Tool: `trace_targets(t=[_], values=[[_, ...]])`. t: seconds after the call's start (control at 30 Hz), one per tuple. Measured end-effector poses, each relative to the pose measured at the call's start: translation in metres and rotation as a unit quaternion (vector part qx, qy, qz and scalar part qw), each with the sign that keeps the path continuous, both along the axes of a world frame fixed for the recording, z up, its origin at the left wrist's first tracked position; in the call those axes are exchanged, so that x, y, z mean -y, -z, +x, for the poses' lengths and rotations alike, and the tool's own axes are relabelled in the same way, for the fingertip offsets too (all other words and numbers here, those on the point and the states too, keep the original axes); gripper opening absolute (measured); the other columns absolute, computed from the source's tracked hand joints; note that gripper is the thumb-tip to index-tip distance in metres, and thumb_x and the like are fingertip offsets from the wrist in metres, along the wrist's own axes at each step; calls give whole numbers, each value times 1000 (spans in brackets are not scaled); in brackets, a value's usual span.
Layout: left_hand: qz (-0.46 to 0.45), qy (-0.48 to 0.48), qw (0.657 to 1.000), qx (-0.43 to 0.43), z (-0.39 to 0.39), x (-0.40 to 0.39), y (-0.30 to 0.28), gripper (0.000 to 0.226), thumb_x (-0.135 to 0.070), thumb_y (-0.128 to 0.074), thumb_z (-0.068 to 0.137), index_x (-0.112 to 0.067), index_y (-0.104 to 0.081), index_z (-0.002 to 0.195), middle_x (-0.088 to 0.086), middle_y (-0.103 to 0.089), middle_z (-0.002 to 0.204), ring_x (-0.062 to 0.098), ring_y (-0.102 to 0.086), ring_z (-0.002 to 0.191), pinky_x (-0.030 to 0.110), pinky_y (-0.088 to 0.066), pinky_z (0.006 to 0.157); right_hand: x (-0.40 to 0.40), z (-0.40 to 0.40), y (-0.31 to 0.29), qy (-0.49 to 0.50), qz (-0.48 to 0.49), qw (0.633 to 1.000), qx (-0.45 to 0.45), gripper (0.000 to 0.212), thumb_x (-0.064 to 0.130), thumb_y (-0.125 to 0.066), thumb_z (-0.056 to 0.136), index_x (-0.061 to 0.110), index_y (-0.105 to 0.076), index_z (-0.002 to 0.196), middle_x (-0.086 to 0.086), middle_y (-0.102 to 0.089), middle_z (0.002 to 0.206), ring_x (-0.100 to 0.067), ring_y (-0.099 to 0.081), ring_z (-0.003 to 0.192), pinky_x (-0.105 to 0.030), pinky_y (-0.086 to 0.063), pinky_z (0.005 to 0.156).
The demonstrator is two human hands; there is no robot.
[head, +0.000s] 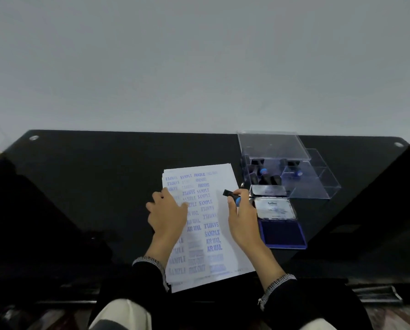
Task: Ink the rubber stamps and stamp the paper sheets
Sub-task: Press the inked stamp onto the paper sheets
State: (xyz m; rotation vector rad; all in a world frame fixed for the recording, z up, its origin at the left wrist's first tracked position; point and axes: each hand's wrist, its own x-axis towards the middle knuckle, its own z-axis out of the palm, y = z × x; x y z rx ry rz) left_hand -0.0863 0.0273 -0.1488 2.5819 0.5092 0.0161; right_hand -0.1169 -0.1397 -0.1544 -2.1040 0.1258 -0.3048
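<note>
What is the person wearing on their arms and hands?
Both arms are in dark, nearly black sleeves. Each sleeve ends in a narrow speckled black-and-white cuff, one at the left wrist and one at the right wrist. The left hand and the right hand are bare: no gloves show, and no rings or watch can be made out.

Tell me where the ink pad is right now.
In the head view the open ink pad lies on the black table, just right of the paper sheets and right hand, in front of the clear stamp box.
</note>
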Motion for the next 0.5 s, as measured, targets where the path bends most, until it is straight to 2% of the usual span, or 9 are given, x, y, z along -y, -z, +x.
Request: trace_targets(t=[0.1,0.17,0.27,0.33,0.4,0.5], values=[[31,5,999,7,-9,0,4,54,-49,-55,92,-13,-42,130,5,-38,131,27,-41,113,33,-36,70,-3,-5,2,24,7,1000,2,8,26,-41,101,19,-41,106,1,-56,81,-13,-53,68,-26,-44,56],[52,10,999,5,-12,0,6,51,-50,-51,94,-13,-44,128,6,-37,133,27,-40,114,33,-38,74,-5,-8,2,27,-1,1000,3,8,26,-41,101,20,-40,106,0,-58,81,-15,-55,69,-33,-47,58],[90,32,995,37,-9,2,9,52,-49,-48,95,-14,-44,134,8,-31,146,29,-32,127,40,-33,99,-5,-5,3,43,-13,999,14,11,28,-41,100,18,-38,99,-2,-56,76,-15,-52,64,-30,-41,52],[61,89,990,90,-2,5,11,52,-46,-49,95,-17,-43,139,7,-26,153,28,-22,138,44,-26,110,-2,3,0,43,-14,999,24,16,30,-42,100,16,-39,93,-6,-54,72,-14,-46,59,-29,-37,51],[16,171,978,120,6,9,13,53,-46,-51,95,-22,-42,142,1,-24,156,23,-15,144,42,-18,117,0,14,-8,22,5,999,27,21,30,-45,99,11,-43,91,-11,-55,72,-12,-44,57,-29,-37,52],[-6,259,960,103,17,14,17,58,-54,-48,94,-29,-37,145,-6,-20,159,17,-7,148,38,-6,119,2,36,-24,-13,14,999,34,18,23,-49,98,7,-49,91,-5,-54,73,-5,-43,56,-16,-37,51]])
